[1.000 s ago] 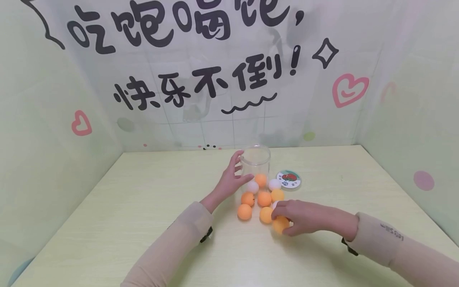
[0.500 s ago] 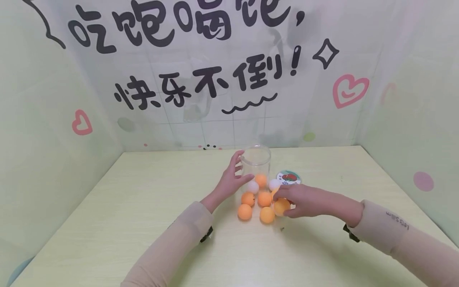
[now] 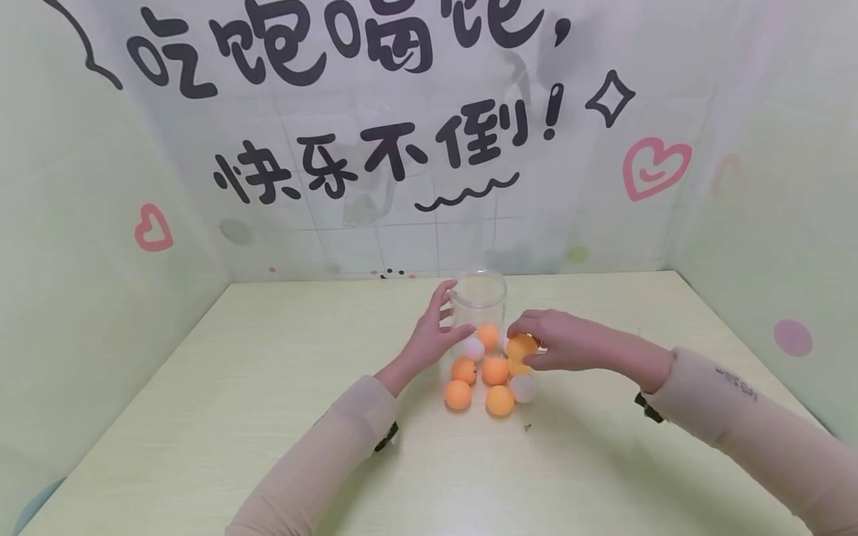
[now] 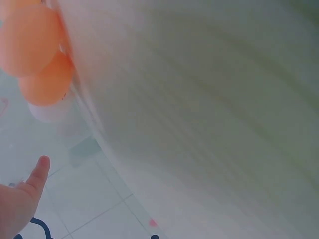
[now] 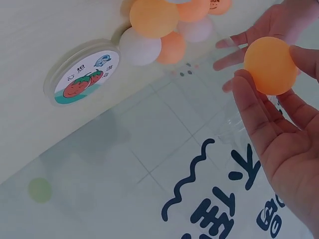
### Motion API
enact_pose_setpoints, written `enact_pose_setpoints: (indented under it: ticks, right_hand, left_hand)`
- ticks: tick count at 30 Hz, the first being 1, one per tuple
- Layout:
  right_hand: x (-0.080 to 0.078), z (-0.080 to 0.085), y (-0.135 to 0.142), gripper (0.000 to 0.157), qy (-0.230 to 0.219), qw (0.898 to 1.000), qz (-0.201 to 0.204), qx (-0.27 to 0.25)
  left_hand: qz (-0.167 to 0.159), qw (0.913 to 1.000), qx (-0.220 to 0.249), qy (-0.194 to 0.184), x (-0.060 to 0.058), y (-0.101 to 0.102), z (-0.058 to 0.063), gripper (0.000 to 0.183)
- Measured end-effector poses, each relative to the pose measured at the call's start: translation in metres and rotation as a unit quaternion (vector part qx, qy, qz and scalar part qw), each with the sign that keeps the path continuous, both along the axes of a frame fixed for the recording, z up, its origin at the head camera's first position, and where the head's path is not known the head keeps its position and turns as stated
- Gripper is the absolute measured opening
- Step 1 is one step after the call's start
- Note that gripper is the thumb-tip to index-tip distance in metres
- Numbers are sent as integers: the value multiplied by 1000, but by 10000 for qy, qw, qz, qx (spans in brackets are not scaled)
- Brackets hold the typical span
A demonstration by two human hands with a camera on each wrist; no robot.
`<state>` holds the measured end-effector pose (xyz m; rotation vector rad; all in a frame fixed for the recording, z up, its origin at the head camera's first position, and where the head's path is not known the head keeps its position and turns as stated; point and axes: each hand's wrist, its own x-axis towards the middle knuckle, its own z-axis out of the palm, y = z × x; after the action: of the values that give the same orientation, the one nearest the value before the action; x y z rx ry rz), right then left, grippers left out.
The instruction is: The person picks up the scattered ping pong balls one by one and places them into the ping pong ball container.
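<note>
My left hand (image 3: 436,335) curls round the left side of a clear jar (image 3: 479,298), thumb in front. One raised finger of that hand (image 4: 35,179) shows in the left wrist view. My right hand (image 3: 563,341) pinches an orange ping-pong ball (image 5: 270,65) between thumb and fingertips, just right of the jar and above the other balls. Several orange balls (image 3: 499,400) and a white ball (image 3: 523,388) lie in front of the jar. Another orange ball (image 3: 488,336) and a white one (image 3: 473,348) overlap the jar's lower part in the head view.
A round lid (image 5: 82,77) with a tomato picture lies on the table right of the balls, hidden behind my right hand in the head view. The pale table (image 3: 302,357) meets a printed back wall (image 3: 375,246); side walls (image 3: 771,246) flank it.
My right hand has lifted the orange ball off the near right of the group and carried it away from me toward the jar. The left hand and jar have stayed put.
</note>
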<state>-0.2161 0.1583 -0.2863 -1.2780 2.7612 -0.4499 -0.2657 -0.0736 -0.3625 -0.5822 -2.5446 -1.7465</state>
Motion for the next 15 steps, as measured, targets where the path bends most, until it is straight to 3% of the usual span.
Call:
enact_pose_setpoints:
  ticks: [15]
  right_hand:
    - [-18, 24, -9, 30, 291, 9988, -384, -42]
  left_hand:
    - [-15, 10000, 13, -22, 0, -1, -1, 76]
